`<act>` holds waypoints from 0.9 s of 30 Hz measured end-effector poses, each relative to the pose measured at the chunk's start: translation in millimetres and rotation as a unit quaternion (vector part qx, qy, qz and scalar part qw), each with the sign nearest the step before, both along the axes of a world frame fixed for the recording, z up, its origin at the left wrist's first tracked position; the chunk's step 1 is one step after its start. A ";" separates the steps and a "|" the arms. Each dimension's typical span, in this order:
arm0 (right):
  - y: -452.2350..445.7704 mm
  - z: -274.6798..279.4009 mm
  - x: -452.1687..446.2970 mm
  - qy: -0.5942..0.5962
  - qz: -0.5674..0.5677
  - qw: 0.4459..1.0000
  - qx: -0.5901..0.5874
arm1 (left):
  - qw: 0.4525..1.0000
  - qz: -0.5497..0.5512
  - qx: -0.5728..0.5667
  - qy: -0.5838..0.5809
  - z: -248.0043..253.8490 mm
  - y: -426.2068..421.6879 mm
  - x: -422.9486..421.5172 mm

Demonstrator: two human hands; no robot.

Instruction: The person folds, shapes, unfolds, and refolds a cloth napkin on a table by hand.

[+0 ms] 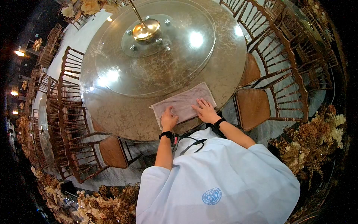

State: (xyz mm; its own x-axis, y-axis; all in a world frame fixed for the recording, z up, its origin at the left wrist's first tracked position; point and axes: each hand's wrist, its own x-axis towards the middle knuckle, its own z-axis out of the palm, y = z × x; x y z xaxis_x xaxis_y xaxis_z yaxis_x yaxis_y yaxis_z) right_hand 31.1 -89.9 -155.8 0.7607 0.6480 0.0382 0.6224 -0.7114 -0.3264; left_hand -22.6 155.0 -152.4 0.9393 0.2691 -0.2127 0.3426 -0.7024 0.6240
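A pinkish-grey cloth (182,101), folded into a flat rectangle, lies at the near edge of a round marbled table (123,115). On the cloth's left part rests my left hand (169,119), its fingers partly bent and a little apart. My right hand (205,111) lies flatter on the right part, fingers spread. Neither hand is seen gripping anything. Both wrists wear dark bands.
A round glass turntable (149,86) covers the table's middle, with a gold stand (146,30) on it. Wooden chairs with brown seats (253,108) stand on both sides. Dried flowers (309,142) are at the lower right and lower left.
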 end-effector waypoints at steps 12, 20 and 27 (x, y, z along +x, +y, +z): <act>0.7 0.8 -0.1 -0.013 -0.006 1.000 0.026 | 1.000 0.002 0.003 -0.004 1.5 0.0 2.0; -0.1 -1.2 0.2 -0.005 -0.004 1.000 0.019 | 1.000 0.005 -0.002 0.020 1.4 0.7 2.2; 0.2 -4.1 0.9 -0.006 -0.001 1.000 0.008 | 1.000 -0.002 -0.002 0.004 2.7 0.7 1.5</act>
